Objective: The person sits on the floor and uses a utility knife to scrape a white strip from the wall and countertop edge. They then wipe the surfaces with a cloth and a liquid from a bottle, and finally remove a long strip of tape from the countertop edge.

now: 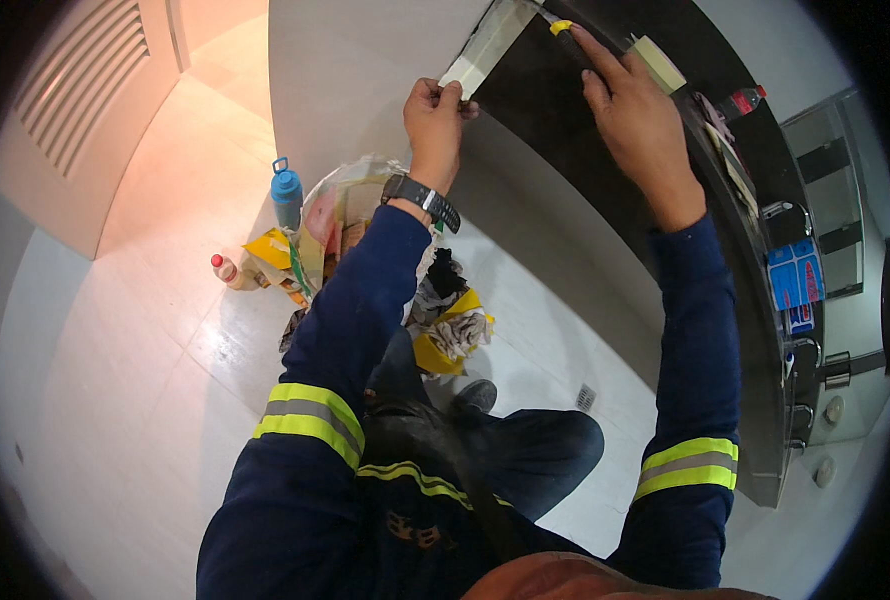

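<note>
Where the dark countertop [525,110] meets the white wall panel [365,70], a pale strip that looks like masking tape [485,48] runs along the joint. My left hand [433,125] pinches the near end of this strip between thumb and fingers. Farther right, over the counter, my right hand [640,125] is closed round a slim tool with a yellow-and-black handle [562,30], index finger stretched along it. The tool's thin tip points at the far part of the strip, near the picture's upper edge; whether it touches cannot be made out.
A rubbish-filled bucket [315,240], a blue water bottle [286,195], a small red-capped bottle [225,268] and crumpled packaging [457,335] are on the floor. The counter bears a pale yellow block [657,63], a red-capped drink bottle [743,101], a blue pack [795,272] and taps [790,208].
</note>
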{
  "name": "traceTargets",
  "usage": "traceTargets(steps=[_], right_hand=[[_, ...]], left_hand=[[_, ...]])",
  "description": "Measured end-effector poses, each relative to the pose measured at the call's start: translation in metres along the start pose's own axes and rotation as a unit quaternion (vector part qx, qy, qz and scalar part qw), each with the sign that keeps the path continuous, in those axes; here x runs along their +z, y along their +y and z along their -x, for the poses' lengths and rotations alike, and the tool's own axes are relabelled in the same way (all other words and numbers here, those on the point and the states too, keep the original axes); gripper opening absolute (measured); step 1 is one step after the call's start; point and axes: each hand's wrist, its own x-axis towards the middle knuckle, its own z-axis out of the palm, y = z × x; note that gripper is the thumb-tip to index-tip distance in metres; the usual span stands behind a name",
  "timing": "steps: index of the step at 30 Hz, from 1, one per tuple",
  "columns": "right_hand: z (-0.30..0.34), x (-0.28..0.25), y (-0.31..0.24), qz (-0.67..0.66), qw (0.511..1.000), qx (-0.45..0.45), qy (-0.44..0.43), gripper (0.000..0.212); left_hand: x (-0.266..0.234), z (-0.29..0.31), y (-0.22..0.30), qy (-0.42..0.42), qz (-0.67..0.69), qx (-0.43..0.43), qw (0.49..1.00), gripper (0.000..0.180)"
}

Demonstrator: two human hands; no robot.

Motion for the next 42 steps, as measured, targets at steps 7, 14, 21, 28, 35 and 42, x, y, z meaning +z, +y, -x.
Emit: traceTargets(steps=[7, 14, 21, 28, 35, 42], right_hand=[[0.0, 0.0, 0.004, -0.003, 1.0, 0.001, -0.005, 0.048], [-0.004, 0.003, 0.017, -0.002, 0.999, -0.041, 0.034, 0.046], [0.006, -0.027, 0.027, -0.062, 0.997, 0.003, -0.049, 0.047], [0.083, -0.034, 0.036, -0.246, 0.968, 0.028, 0.03, 0.047], [0.209, 0.023, -0.01, -0.469, 0.823, 0.32, 0.015, 0.053], [0.22, 0.03, -0.022, -0.436, 0.86, 0.256, -0.073, 0.053]], left_hand=[[0.024, 0.036, 0.041, -0.065, -0.191, 0.155, 0.967, 0.014], [0.058, 0.072, 0.07, -0.204, -0.352, 0.351, 0.843, 0.012], [0.067, 0.139, 0.058, -0.426, -0.37, 0.361, 0.743, 0.015], [0.031, 0.184, 0.035, -0.594, -0.46, 0.153, 0.642, 0.015], [0.01, 0.176, 0.034, -0.504, -0.4, 0.094, 0.76, 0.018], [-0.037, 0.115, 0.072, -0.248, -0.384, -0.177, 0.872, 0.015]])
